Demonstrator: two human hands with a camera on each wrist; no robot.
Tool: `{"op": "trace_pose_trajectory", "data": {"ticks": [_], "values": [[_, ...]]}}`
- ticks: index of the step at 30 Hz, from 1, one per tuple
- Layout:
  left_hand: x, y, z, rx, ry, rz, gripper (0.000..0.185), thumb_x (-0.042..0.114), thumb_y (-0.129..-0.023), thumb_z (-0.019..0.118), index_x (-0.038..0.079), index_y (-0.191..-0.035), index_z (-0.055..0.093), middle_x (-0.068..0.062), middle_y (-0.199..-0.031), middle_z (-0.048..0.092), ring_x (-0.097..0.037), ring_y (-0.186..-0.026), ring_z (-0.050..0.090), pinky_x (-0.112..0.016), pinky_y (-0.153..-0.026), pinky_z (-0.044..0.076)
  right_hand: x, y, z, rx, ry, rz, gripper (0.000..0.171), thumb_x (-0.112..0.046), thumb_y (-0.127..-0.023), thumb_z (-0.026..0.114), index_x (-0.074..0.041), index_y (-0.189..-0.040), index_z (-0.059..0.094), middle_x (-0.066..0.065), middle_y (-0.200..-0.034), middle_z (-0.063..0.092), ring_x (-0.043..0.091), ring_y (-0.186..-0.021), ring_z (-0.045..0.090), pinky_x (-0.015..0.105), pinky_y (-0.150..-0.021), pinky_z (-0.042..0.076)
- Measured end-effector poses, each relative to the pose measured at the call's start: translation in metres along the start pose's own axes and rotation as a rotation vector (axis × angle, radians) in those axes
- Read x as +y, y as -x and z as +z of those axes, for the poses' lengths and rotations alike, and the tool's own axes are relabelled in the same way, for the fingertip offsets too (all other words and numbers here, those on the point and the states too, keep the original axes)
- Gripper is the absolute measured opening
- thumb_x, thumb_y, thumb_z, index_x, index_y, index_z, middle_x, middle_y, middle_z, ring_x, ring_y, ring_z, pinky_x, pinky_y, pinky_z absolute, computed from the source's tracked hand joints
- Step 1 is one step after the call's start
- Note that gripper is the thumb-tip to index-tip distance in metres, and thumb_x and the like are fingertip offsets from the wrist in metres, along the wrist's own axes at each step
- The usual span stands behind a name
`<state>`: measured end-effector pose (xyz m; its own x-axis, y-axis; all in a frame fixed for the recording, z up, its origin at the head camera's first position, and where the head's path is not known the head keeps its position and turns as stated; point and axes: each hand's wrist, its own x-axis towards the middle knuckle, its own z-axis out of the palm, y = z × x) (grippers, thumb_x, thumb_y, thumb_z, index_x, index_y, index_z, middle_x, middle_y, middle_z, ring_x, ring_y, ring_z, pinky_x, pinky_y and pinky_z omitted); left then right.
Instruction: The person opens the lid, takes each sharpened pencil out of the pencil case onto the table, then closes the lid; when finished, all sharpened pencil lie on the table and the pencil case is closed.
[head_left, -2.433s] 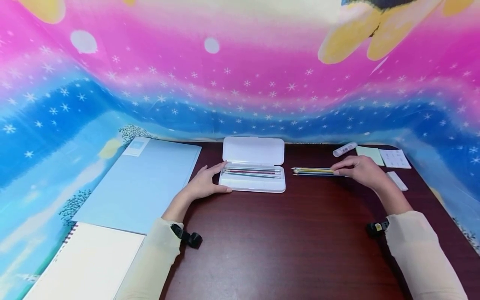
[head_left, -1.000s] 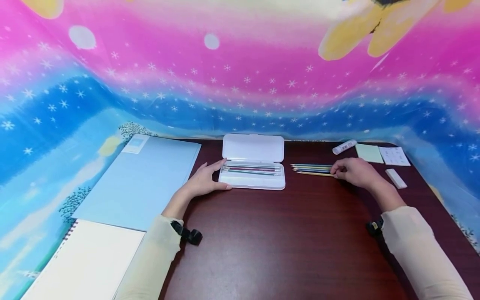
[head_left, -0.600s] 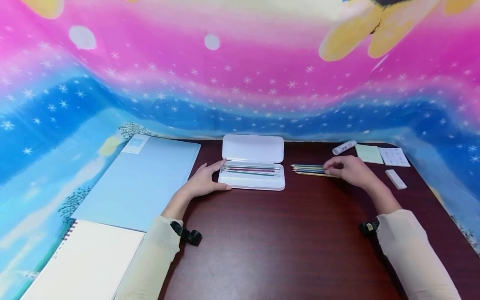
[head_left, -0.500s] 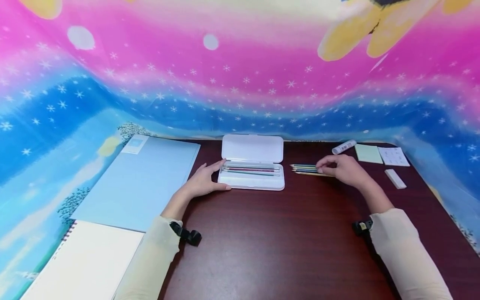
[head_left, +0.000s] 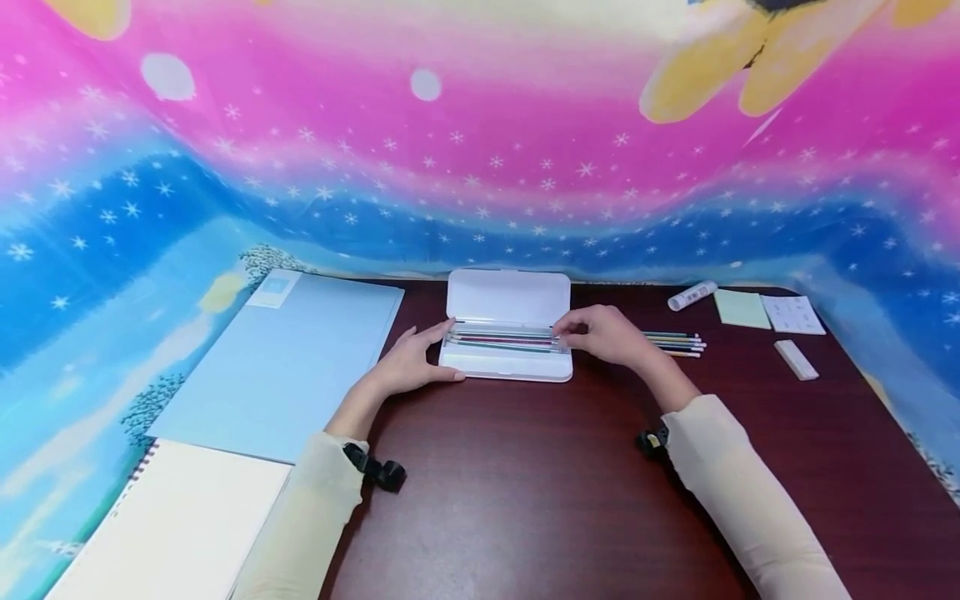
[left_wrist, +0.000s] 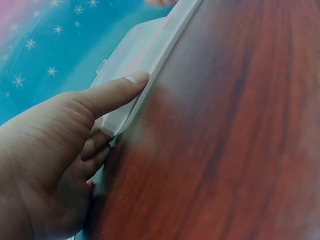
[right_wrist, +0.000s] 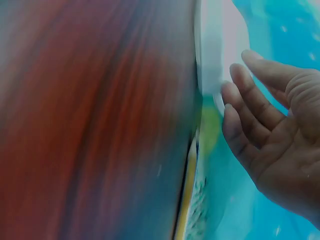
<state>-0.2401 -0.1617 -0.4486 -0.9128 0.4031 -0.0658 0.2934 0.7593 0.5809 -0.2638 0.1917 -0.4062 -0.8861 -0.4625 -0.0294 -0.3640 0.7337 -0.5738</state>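
Note:
A white pencil case [head_left: 506, 372] lies with its lid raised at the back of the table, several pencils [head_left: 502, 340] along its rear half. My left hand [head_left: 405, 364] grips the case's left end; in the left wrist view the thumb [left_wrist: 117, 92] presses the front rim. My right hand [head_left: 603, 335] is over the case's right end, fingertips by the pencil ends. In the right wrist view its thumb and fingers [right_wrist: 250, 105] are loosely bent and apart, with nothing between them. Several more pencils [head_left: 678, 342] lie on the table, partly hidden behind the right hand and wrist.
A glue stick [head_left: 692, 296], a green note pad [head_left: 741, 309], a white printed pad [head_left: 792, 315] and a white eraser [head_left: 797, 360] lie at the right. A blue folder [head_left: 285, 367] and a spiral sketchbook [head_left: 172, 517] cover the left side. Patterned cloth [head_left: 480, 167] hangs behind.
The right hand pinched a yellow pencil, laid it at the front of the loose row, then moved left to the case. My left hand has stayed on the case.

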Motion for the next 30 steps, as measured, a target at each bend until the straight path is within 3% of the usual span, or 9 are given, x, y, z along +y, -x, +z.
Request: {"op": "trace_pose_trajectory", "data": {"ticks": [8, 16, 23, 30], "values": [[0.0, 0.0, 0.001, -0.003, 0.004, 0.003, 0.102, 0.051, -0.083, 0.08, 0.022, -0.163, 0.024, -0.007, -0.165, 0.034, -0.028, -0.154, 0.031, -0.05, -0.131, 0.006, -0.021, -0.021, 0.013, -0.096, 0.182, -0.062, 0.014, -0.015, -0.095, 0.07, -0.02, -0.103, 0.08, -0.007, -0.092, 0.076, 0.011, -0.077, 0.06, 0.034, -0.078, 0.054], [0.002, 0.001, -0.002, -0.012, 0.011, -0.015, 0.101, 0.051, -0.083, 0.08, 0.023, -0.163, 0.024, -0.009, -0.166, 0.033, -0.03, -0.156, 0.026, -0.052, -0.131, 0.007, -0.027, -0.028, 0.017, -0.136, 0.291, -0.044, 0.014, -0.016, -0.095, 0.07, -0.023, -0.102, 0.08, -0.009, -0.087, 0.073, 0.011, -0.074, 0.056, 0.03, -0.07, 0.049], [0.001, 0.0, 0.0, -0.01, 0.004, -0.015, 0.1, 0.051, -0.083, 0.079, 0.024, -0.163, 0.024, -0.008, -0.166, 0.033, -0.031, -0.156, 0.025, -0.052, -0.131, 0.008, -0.034, -0.029, 0.017, -0.148, 0.393, -0.021, 0.011, -0.023, -0.096, 0.068, -0.026, -0.1, 0.079, -0.009, -0.098, 0.075, 0.011, -0.077, 0.061, 0.028, -0.063, 0.049], [0.0, 0.0, -0.001, -0.01, -0.001, -0.009, 0.1, 0.051, -0.083, 0.079, 0.023, -0.163, 0.024, -0.008, -0.166, 0.033, -0.03, -0.156, 0.026, -0.051, -0.131, 0.008, -0.031, -0.027, 0.014, -0.125, 0.389, -0.053, 0.009, -0.025, -0.097, 0.068, -0.025, -0.101, 0.075, -0.01, -0.094, 0.071, 0.011, -0.079, 0.058, 0.029, -0.062, 0.047]]}}
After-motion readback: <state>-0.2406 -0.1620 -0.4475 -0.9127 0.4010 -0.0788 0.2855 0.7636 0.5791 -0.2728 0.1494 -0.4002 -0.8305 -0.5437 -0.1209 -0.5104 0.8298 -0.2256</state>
